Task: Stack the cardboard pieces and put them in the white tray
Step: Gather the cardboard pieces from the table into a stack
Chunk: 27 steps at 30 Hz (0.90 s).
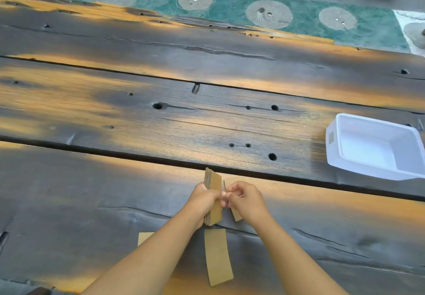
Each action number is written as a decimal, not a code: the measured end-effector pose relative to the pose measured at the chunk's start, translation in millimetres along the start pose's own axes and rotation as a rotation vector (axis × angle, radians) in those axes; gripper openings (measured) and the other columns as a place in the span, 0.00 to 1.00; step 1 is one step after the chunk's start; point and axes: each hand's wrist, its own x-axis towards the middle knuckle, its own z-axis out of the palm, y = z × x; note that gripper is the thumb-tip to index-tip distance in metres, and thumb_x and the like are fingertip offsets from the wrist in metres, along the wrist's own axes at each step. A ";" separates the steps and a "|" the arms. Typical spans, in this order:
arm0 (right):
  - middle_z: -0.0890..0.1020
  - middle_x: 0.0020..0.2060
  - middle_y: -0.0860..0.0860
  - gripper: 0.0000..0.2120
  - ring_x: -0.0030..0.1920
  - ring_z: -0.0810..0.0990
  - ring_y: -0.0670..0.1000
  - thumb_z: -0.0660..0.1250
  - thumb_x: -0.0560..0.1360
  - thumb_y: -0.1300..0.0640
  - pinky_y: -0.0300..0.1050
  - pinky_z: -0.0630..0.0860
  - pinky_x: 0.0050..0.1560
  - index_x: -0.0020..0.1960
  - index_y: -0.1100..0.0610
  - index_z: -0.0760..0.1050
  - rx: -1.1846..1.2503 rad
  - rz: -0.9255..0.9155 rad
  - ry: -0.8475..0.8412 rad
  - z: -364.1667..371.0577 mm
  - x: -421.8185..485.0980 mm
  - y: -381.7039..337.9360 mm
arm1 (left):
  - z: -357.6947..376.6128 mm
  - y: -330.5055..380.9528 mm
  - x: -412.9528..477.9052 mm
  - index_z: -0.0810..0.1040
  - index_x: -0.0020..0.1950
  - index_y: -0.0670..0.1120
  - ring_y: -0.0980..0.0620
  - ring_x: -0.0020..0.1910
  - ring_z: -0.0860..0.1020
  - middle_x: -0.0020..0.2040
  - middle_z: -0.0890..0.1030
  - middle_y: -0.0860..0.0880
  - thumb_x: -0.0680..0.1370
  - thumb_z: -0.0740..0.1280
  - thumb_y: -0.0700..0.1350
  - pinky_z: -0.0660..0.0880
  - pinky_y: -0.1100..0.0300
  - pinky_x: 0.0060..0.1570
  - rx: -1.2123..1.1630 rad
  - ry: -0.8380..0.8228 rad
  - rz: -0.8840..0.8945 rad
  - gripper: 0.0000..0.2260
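Cardboard stack (213, 199): several corrugated pieces held together on edge, raised above the near plank of the table, close to the person. The fluted edges show at the far upper end.
Left hand (203, 199): fingers wrapped around the stack from its left side, thumb across the brown face. Grip is closed on the stack.
Right hand (245, 200): fingers curled narrow, fingertips pinched on a single cardboard piece (235, 215) just to the right of the stack. The piece is mostly hidden behind the hand; only its far corner and near end show. Whether it touches the stack cannot be told.
Loose piece, centre (218, 256): one long strip lying flat on the table, just nearer the person than the stack, between the two forearms.
Loose piece, left (145, 237): one flat piece partly covered by the left forearm; only a corner shows.
White tray (333, 154): rectangular, deep-walled, resting on the table to the right and farther away, well apart from both hands. No cardboard lies in it. Its right edge is cut off by the frame.
Table (161, 115): dark weathered wooden planks with orange patches, cracks and bored holes.
Background: a green strip (230, 7) with pale round marks lies beyond the far edge of the table.
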 end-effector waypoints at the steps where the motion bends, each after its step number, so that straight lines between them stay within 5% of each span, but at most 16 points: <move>1: 0.84 0.37 0.49 0.07 0.44 0.85 0.52 0.67 0.74 0.61 0.40 0.76 0.41 0.45 0.49 0.79 0.003 0.024 0.044 -2.5 3.7 5.0 | 2.2 -1.6 3.7 0.77 0.56 0.41 0.47 0.35 0.82 0.39 0.84 0.39 0.71 0.72 0.37 0.80 0.52 0.41 -0.003 0.020 -0.013 0.14; 3: 0.83 0.46 0.50 0.09 0.52 0.83 0.54 0.65 0.75 0.61 0.38 0.72 0.43 0.53 0.52 0.79 -0.060 0.057 0.128 -7.9 12.1 16.0 | 7.9 -4.7 11.7 0.77 0.56 0.43 0.45 0.42 0.83 0.45 0.86 0.38 0.74 0.71 0.38 0.81 0.47 0.48 0.007 0.063 -0.034 0.12; 9: 0.78 0.66 0.57 0.26 0.65 0.77 0.58 0.65 0.76 0.58 0.45 0.72 0.58 0.73 0.60 0.69 -0.127 0.195 0.140 -14.4 23.0 36.2 | 21.9 -12.0 19.6 0.76 0.59 0.45 0.38 0.52 0.81 0.53 0.82 0.37 0.74 0.68 0.37 0.79 0.48 0.45 0.029 0.124 -0.125 0.14; 14: 0.83 0.56 0.56 0.16 0.54 0.80 0.57 0.65 0.74 0.61 0.45 0.73 0.50 0.61 0.60 0.77 -0.029 0.275 0.146 -12.5 35.3 42.4 | 28.8 -9.9 30.7 0.76 0.57 0.42 0.39 0.50 0.83 0.52 0.84 0.37 0.75 0.69 0.36 0.81 0.46 0.47 -0.122 0.158 -0.170 0.12; 20: 0.80 0.39 0.50 0.02 0.41 0.78 0.53 0.66 0.73 0.62 0.43 0.70 0.37 0.45 0.57 0.76 0.047 0.349 0.153 -8.6 42.7 53.0 | 35.8 -16.6 36.2 0.76 0.61 0.41 0.37 0.54 0.83 0.56 0.84 0.36 0.75 0.69 0.35 0.79 0.35 0.56 -0.146 0.147 -0.210 0.14; 22: 0.79 0.36 0.49 0.05 0.38 0.76 0.51 0.65 0.73 0.62 0.41 0.68 0.33 0.40 0.55 0.74 -0.005 0.319 0.165 -11.3 42.7 54.6 | 38.0 -16.4 33.8 0.76 0.61 0.41 0.39 0.52 0.83 0.55 0.84 0.36 0.75 0.70 0.36 0.80 0.36 0.55 -0.129 0.135 -0.210 0.15; 27: 0.80 0.36 0.51 0.11 0.39 0.77 0.52 0.67 0.74 0.62 0.49 0.77 0.46 0.35 0.54 0.71 0.088 0.283 0.096 -22.2 33.2 47.7 | 34.0 -12.6 20.5 0.75 0.57 0.44 0.40 0.53 0.85 0.53 0.86 0.39 0.75 0.68 0.35 0.81 0.36 0.54 -0.160 0.124 -0.166 0.12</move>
